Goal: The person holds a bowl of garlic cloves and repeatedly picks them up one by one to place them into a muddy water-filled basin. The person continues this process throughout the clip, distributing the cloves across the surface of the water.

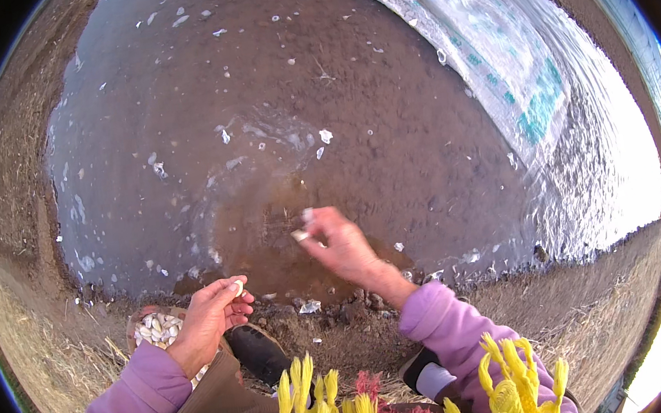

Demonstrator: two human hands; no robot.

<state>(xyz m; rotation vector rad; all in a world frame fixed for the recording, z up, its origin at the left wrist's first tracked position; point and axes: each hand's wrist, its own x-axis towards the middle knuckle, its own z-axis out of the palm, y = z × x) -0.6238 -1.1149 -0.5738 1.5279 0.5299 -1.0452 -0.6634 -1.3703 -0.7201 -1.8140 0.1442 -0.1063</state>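
Note:
My left hand [212, 308], palm turned inward, pinches a pale garlic clove [238, 287] between thumb and fingers above the near bank. Beyond the bank my right hand [339, 244] reaches over brown, muddy water [369, 114]. It is blurred; whitish bits show at its thumb and fingertip, and I cannot tell whether they are held. Below my left wrist sits a reddish-rimmed container of several pale garlic cloves [157, 329], partly covered by my forearm. White papery skins [325, 136] float on the water.
A white woven plastic sack [469, 35] with green print lies partly in the water at the upper right. Dry, straw-strewn soil [580, 297] borders the pool. My dark shoe [258, 351] is beside the wet edge. Yellow tassels [318, 408] hang across the bottom of the view.

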